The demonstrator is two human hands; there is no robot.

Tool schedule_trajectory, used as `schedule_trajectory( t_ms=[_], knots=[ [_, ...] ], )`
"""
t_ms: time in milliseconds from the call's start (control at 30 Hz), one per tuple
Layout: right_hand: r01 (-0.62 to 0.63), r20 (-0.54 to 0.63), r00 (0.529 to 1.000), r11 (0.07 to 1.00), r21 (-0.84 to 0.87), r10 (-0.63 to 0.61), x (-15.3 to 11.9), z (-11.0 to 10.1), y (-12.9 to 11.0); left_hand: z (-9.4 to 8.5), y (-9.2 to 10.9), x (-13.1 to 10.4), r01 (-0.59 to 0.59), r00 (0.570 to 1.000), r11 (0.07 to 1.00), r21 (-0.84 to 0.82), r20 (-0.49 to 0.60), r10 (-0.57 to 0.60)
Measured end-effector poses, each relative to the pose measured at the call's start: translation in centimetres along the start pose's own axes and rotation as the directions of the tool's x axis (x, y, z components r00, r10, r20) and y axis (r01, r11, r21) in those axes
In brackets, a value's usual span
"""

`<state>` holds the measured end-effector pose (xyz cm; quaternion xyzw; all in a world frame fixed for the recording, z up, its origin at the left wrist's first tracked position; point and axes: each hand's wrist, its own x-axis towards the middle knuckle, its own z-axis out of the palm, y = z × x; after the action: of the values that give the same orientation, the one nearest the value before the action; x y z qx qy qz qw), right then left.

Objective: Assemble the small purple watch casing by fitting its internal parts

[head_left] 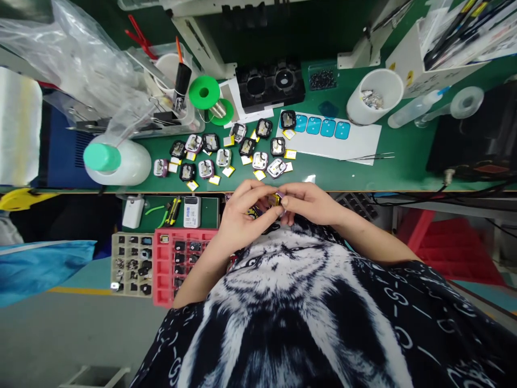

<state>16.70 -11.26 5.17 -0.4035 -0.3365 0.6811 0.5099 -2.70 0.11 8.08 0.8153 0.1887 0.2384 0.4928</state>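
Pinched by both hands: small yellow-and-purple part.

The bench is green. Beside the white bottle with its mint-green cap lie black and silver cases with yellow tags. Behind them stands a green spool. A white sheet carries blue stickers. Below the bottle sit a red tray and a beige tray. The shirt is black with a white animal print.
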Motion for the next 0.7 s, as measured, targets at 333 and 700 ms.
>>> schedule_trajectory(
  t_ms=[333, 700],
  knots=[
    [-0.095, -0.024, 0.995, 0.985, 0.142, 0.099, 0.5, 1.0, 0.1, -0.5, -0.3, -0.8, -0.014, 1.000, 0.999, 0.033, -0.003, 0.014],
    [-0.150, -0.097, 0.984, 0.989, -0.008, 0.149, 0.8, 1.3, 0.7, -1.1, -0.9, -1.4, -0.109, 0.991, 0.986, 0.124, 0.096, 0.097]
  ],
)
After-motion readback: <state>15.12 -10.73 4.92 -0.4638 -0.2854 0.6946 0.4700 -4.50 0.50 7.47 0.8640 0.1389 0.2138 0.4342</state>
